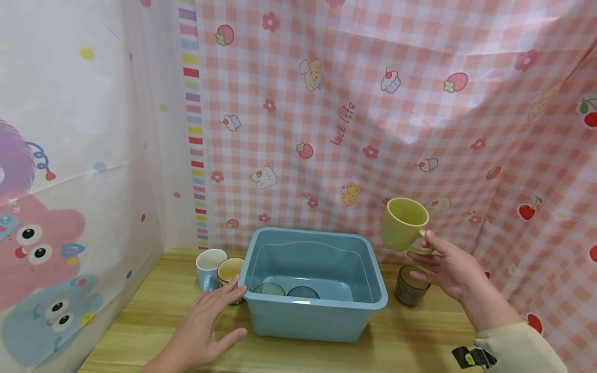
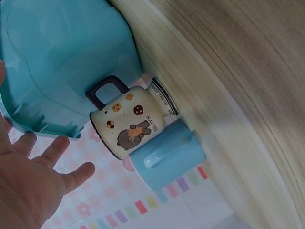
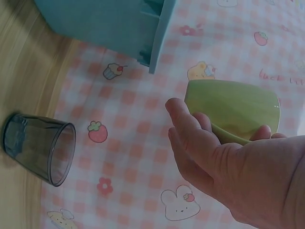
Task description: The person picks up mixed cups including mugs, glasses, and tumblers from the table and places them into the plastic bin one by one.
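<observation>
Mug, yellow-green, hangs at two o'clock from the blue bin, right hand pinching its handle: surest hold, I'd say, on likely rigid, slick, breakable ceramic. Left hand spreads, holding nothing, at eight.

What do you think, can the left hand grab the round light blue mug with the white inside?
Probably yes: the left hand holds nothing, and the light blue mug stands close by with its handle uncovered.
</observation>
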`<state>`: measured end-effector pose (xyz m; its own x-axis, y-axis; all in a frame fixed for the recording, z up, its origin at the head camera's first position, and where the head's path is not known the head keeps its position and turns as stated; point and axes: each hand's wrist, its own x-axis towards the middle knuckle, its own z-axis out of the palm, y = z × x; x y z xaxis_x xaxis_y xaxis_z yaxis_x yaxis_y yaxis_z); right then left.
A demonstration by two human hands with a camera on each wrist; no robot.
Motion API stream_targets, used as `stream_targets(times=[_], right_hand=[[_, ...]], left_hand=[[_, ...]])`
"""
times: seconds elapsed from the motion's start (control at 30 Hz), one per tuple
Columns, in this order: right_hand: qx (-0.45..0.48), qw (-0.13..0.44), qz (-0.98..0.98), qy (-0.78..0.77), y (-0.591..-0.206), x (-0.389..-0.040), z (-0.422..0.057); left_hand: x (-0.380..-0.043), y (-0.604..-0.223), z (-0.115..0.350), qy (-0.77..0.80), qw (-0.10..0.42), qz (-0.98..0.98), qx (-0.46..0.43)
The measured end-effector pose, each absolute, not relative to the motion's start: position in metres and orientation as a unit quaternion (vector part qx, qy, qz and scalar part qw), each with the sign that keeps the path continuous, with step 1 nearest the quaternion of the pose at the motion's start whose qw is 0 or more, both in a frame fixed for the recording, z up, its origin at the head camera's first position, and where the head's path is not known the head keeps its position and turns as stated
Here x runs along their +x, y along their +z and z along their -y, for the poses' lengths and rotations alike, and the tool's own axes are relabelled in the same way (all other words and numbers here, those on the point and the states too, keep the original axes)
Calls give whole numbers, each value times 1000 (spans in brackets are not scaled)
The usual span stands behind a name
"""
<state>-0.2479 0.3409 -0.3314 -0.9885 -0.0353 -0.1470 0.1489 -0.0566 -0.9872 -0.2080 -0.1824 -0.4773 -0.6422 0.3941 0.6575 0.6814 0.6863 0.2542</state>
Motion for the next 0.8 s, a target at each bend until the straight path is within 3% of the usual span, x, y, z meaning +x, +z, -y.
stream_targets(times=[0.8], right_hand=[[4,103,-702,-705,-327,-264,-291]], left_hand=[[-208,-477,183,-257,247,890,-285]])
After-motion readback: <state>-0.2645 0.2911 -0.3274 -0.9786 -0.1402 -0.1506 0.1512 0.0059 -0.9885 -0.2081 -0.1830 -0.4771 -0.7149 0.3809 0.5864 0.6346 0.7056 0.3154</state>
